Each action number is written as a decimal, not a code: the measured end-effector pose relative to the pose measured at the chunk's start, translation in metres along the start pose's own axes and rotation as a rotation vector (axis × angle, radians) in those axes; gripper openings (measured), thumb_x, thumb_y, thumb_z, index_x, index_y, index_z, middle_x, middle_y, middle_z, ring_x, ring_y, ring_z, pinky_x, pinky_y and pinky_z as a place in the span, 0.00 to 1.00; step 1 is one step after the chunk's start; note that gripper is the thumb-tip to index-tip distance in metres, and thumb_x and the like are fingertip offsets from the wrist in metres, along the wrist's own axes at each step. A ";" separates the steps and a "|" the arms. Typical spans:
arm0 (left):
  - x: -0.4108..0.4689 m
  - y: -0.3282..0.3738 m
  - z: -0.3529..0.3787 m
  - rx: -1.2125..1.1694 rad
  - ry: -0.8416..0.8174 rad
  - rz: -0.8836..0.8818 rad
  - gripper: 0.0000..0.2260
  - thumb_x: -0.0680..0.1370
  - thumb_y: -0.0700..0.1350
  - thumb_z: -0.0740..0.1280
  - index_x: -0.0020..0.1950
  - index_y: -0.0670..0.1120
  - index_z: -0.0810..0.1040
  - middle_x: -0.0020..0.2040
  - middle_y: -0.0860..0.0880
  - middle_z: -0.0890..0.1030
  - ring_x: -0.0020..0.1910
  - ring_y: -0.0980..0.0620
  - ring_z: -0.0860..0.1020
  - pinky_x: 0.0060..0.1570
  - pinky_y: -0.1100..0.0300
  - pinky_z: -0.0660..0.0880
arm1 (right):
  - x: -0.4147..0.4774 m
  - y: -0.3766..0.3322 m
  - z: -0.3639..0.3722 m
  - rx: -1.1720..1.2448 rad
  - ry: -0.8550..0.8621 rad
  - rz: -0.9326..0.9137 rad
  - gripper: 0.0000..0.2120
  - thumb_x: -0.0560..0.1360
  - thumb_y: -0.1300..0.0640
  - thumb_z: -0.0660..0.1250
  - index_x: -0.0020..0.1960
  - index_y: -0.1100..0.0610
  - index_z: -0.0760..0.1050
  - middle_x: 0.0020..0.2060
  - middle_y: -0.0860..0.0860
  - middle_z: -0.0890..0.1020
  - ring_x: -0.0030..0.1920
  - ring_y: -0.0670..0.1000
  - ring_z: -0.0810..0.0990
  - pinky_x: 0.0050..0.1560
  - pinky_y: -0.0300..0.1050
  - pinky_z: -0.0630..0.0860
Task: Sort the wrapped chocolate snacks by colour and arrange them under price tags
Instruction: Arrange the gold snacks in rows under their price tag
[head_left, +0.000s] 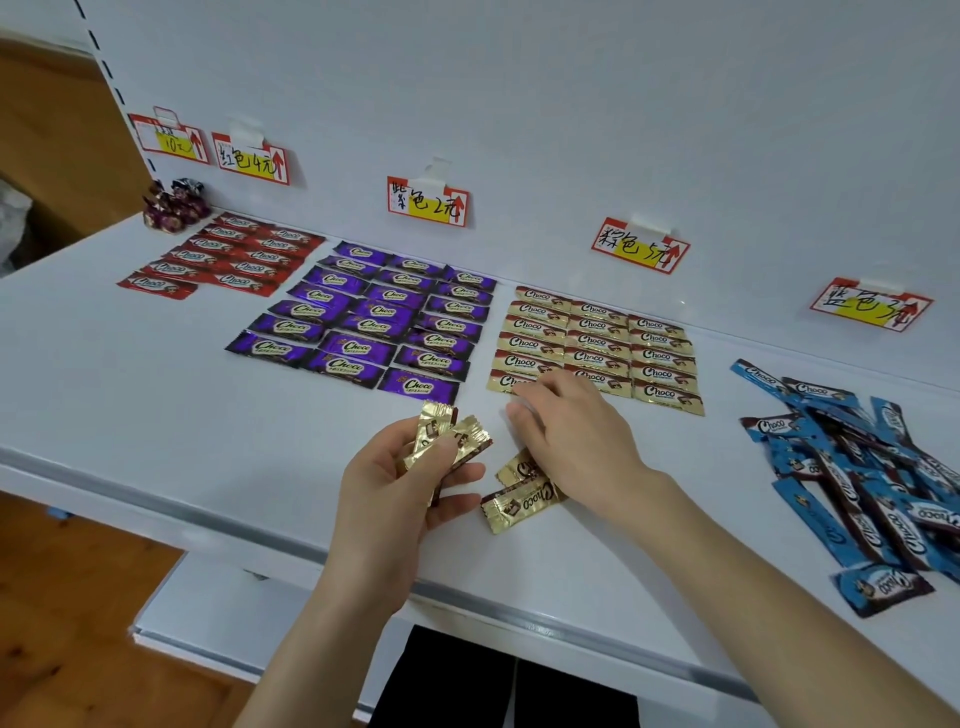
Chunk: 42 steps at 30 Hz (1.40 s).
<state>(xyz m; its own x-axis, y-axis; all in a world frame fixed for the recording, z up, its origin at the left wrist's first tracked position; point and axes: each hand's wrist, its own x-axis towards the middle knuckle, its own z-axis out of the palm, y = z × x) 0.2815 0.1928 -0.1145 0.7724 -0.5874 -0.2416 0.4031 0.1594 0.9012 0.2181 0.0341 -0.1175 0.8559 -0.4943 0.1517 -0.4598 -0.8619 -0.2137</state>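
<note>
My left hand (400, 478) grips two gold-wrapped chocolate bars (441, 434) above the white shelf (156, 395). My right hand (569, 436) lies palm down, fingers bent, over two loose gold bars (519, 499) and the front left corner of the gold rows (597, 345). Whether it holds a bar is hidden. Red bars (223, 254) lie in rows at the left and purple bars (374, 317) in the middle. Blue bars (872, 478) lie in a loose heap at the right. Price tags (428, 203) hang on the back wall above each group.
A small pile of dark twist-wrapped sweets (174, 203) sits at the shelf's far left corner under the leftmost tag (169, 136). The shelf's front edge (467, 597) runs just before my wrists, with a wooden floor (78, 597) below.
</note>
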 end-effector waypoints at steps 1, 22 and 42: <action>0.000 0.000 0.000 -0.001 0.000 0.000 0.05 0.77 0.37 0.64 0.49 0.44 0.79 0.39 0.47 0.85 0.35 0.52 0.83 0.29 0.63 0.76 | 0.000 0.000 0.000 0.002 0.001 -0.005 0.17 0.81 0.49 0.51 0.62 0.52 0.73 0.58 0.51 0.73 0.58 0.51 0.67 0.50 0.44 0.67; -0.010 0.009 0.045 -0.045 -0.171 0.047 0.04 0.77 0.40 0.64 0.49 0.42 0.78 0.40 0.45 0.84 0.33 0.52 0.82 0.32 0.61 0.79 | -0.049 0.017 -0.059 1.194 -0.013 0.163 0.05 0.72 0.62 0.67 0.44 0.53 0.79 0.32 0.47 0.83 0.33 0.44 0.81 0.33 0.35 0.76; -0.007 0.001 0.046 0.031 -0.071 0.025 0.06 0.78 0.39 0.63 0.48 0.44 0.79 0.35 0.47 0.83 0.34 0.51 0.83 0.30 0.61 0.79 | -0.064 0.079 -0.027 0.191 0.073 0.001 0.12 0.76 0.54 0.65 0.57 0.56 0.79 0.61 0.51 0.76 0.62 0.50 0.71 0.58 0.35 0.63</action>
<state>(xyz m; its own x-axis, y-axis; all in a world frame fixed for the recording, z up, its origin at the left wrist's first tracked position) 0.2542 0.1606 -0.0959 0.7451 -0.6383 -0.1934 0.3674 0.1508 0.9178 0.1205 -0.0057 -0.1181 0.8328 -0.5082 0.2195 -0.4016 -0.8276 -0.3922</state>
